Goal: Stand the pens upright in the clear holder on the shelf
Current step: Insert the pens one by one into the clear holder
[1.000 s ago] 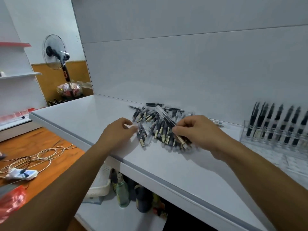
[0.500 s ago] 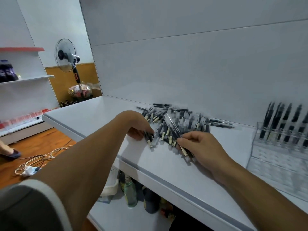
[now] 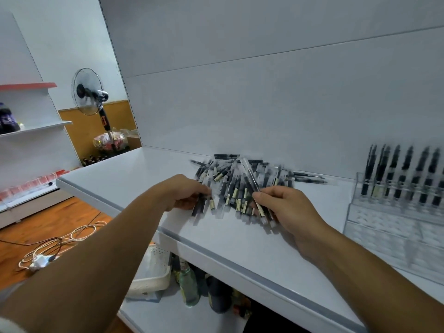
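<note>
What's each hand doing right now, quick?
Left hand: closed on a few black-and-clear plastic pens.
Right hand: pinching one long clear-capped black pen.

A pile of pens [image 3: 240, 181] lies on the white shelf [image 3: 144, 169] against its back wall, and the left hand [image 3: 185, 193] curls its fingers [image 3: 204, 192] onto the pile's left edge. The right hand [image 3: 288, 207] pinches a clear pen [image 3: 249, 174] that slants up over the pile. Well to the right, the clear holder [image 3: 384, 219] carries a row of upright pens [image 3: 406, 174] along its back tier.
</note>
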The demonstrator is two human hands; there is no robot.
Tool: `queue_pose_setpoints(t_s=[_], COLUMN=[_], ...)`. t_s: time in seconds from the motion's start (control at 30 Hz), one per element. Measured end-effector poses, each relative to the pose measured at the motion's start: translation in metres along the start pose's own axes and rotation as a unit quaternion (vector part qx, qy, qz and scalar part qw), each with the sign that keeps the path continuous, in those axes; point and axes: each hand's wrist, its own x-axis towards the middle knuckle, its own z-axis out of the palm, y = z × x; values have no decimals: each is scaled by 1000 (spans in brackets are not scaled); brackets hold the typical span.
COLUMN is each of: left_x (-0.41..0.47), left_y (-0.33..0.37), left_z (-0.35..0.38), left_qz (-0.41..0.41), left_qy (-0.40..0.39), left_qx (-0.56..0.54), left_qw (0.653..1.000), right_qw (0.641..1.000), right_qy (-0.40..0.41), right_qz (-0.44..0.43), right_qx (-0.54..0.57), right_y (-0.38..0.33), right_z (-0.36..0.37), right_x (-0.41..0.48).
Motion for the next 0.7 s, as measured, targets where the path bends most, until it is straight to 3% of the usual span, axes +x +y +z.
queue_pose_setpoints(t_s=[0.37,0.7], left_x=[-24,-56], left_y=[24,68], left_z=[44,98], left_qz=[155,229], left_qy=[-44,-54], left_qx=[-255,-335], left_qw=[953,912], right_qw=[997,988], right_qy=[49,105], right_qz=[-38,-90], right_qx=[35,68], right_y=[-6,-44], right_z=[-1,-5], right_x=[0,4])
